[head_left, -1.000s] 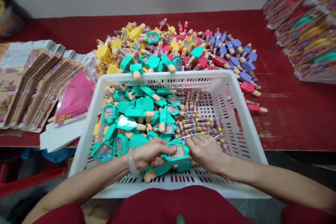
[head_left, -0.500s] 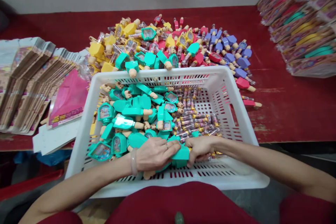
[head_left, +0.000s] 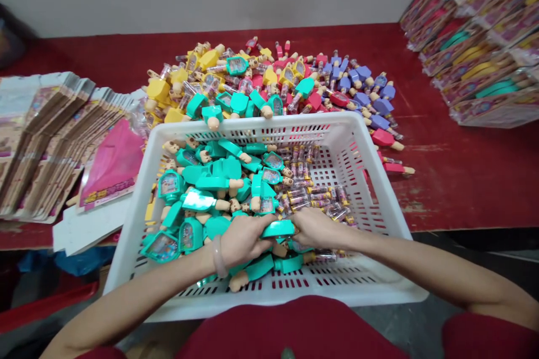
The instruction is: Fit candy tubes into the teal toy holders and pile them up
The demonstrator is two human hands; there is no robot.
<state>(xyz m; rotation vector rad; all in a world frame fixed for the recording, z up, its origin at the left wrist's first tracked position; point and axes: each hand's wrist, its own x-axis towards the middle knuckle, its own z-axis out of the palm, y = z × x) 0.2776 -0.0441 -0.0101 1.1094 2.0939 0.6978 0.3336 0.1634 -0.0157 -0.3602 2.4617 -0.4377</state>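
Between my two hands a teal popsicle-shaped toy (head_left: 278, 228) is held above the front of the white plastic basket (head_left: 389, 202). My left hand (head_left: 244, 237) grips its left end, fingers closed and a pale bangle at the wrist. At the toy's right end my right hand (head_left: 314, 228) is curled closed against it; its fingertips are mostly hidden, so a smaller piece inside them cannot be ruled out. Many more teal toys (head_left: 213, 179) with beige stick handles fill the basket's left side. Small clear tubes with yellow ends (head_left: 301, 197) lie on the right side.
Behind the basket, yellow toys (head_left: 158, 90), pink ones and purple ones (head_left: 383, 105) are heaped on the red table (head_left: 438, 179). Printed cards (head_left: 46, 140) and a pink bag (head_left: 113, 160) lie left. Packaged toys (head_left: 484, 67) are stacked at the right.
The teal toy between my hands has risen slightly and turned, showing a narrower face. My left hand has shifted from lying over it to gripping its left end. The view has tilted slightly.
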